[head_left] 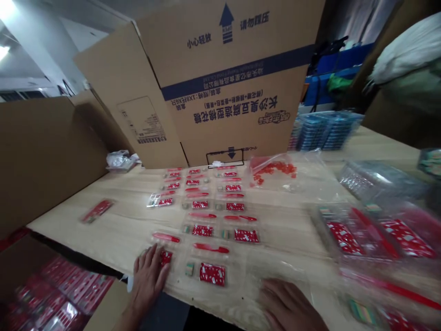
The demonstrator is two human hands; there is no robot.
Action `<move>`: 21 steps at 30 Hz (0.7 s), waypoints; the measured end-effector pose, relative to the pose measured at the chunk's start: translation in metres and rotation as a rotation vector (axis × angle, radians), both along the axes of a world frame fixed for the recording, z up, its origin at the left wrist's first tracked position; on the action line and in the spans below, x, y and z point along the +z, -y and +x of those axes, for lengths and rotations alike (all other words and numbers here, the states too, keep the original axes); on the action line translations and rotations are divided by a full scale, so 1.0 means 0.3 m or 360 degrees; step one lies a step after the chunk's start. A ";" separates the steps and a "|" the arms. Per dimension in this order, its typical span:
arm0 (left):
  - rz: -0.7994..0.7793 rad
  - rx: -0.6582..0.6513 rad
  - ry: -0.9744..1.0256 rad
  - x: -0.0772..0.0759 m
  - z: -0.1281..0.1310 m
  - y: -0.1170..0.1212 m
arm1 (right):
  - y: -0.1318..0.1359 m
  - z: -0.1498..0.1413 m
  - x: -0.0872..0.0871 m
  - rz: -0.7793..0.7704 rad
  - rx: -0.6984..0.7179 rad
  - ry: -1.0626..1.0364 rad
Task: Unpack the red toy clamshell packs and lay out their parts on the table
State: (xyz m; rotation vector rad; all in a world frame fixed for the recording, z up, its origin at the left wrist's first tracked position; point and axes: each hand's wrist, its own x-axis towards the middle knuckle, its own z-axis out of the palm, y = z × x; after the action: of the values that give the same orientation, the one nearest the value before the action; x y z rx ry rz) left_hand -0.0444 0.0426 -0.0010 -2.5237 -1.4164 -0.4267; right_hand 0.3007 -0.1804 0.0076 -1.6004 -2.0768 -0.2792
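My left hand (148, 276) lies on a clear plastic tray at the table's near edge, thumb apart from the fingers. It partly covers a red patterned packet (166, 258) in that tray, below a red pen (166, 237). Right of it, another tray holds a red pen (211, 248), a small striped block (189, 269) and a red patterned packet (212, 274). My right hand (289, 303) is blurred, low over the table beside shiny clear plastic (275, 269). Its fingers look extended, with nothing visible in them.
Rows of similar filled trays (200, 204) reach back to a large cardboard box (227, 92). A bag of red pieces (274, 172) lies behind. Stacked filled trays (365, 230) and clear trays (382, 179) stand right. A carton of red packs (65, 294) is lower left.
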 end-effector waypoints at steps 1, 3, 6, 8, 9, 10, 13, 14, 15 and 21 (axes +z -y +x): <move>-0.0015 -0.0018 0.0019 0.001 -0.012 -0.036 | -0.046 -0.035 0.017 -0.0043 0.0064 0.0007; -0.0026 -0.0082 0.0063 0.006 -0.023 -0.110 | -0.140 -0.107 0.039 -0.0193 0.0199 0.0013; -0.0019 -0.0204 0.0104 0.015 -0.043 -0.223 | -0.243 -0.189 0.023 -0.0444 0.0347 -0.0017; -0.0007 -0.0249 0.0118 0.018 -0.076 -0.297 | -0.275 -0.219 -0.012 -0.0454 0.0387 -0.0006; -0.0007 -0.0254 0.0123 0.019 -0.098 -0.334 | -0.283 -0.229 -0.030 -0.0414 0.0392 0.0017; -0.0016 -0.0253 0.0126 0.023 -0.122 -0.371 | -0.289 -0.237 -0.045 -0.0358 0.0402 0.0046; -0.0057 -0.0214 0.0187 0.055 -0.178 -0.472 | -0.321 -0.274 -0.062 -0.0229 0.0459 0.0113; -0.0062 -0.0173 0.0232 0.074 -0.185 -0.498 | -0.341 -0.295 -0.057 -0.0219 0.0487 0.0115; -0.0062 -0.0124 0.0282 0.096 -0.184 -0.515 | -0.365 -0.320 -0.045 -0.0225 0.0500 0.0104; -0.0033 -0.0320 0.0358 0.123 -0.042 -0.351 | -0.442 -0.398 0.078 -0.0226 0.0448 -0.0016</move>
State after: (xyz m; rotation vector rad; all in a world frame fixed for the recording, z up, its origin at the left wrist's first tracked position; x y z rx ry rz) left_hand -0.0570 0.1479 0.0359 -2.7171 -1.2441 -0.7566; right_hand 0.1812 -0.0478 0.0311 -1.3579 -2.3237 -0.0258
